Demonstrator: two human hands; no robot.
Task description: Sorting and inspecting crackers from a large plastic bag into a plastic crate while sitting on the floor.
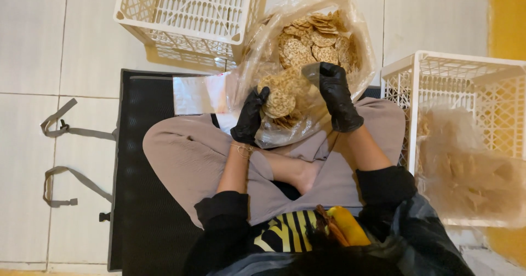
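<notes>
Two black-gloved hands work at a clear plastic bag [329, 46] of round crackers [318, 35]. Left hand [251, 117] fingers curl around a cracker stack [278, 96]; right hand [335, 95] fingers pinch the bag film beside it. Stacking appears in hand; white crates [192, 13] stand beyond the fingers.

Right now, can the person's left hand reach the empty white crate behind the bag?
Probably yes: the left hand holds crackers, but the white crate lies just ahead with nothing between except the bag's edge.
</notes>
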